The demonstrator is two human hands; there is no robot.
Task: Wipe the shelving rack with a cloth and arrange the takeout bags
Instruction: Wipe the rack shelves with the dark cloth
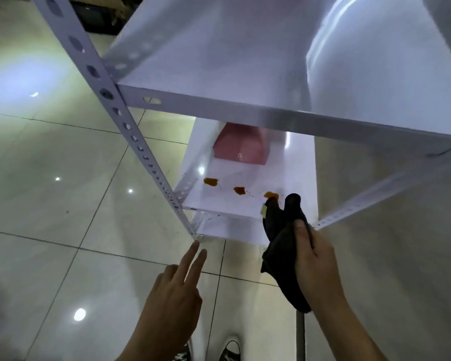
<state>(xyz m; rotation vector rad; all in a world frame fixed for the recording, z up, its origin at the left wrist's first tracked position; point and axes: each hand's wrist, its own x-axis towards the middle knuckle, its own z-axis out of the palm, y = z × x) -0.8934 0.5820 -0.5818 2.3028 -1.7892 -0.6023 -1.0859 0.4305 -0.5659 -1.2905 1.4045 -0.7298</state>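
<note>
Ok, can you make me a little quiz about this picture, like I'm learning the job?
1. Which hand holds the dark cloth: the left hand or the right hand?
2. True or false: the orange stains lie on the top shelf.
3. How many orange stains show on the lower shelf, in front of the pink bag?

Key:
1. The right hand; the left is empty, two fingers stretched out.
2. False. The top shelf looks clean; the stains are on the lower shelf.
3. Three, in a row; the cloth's tip is at the rightmost one.
</note>
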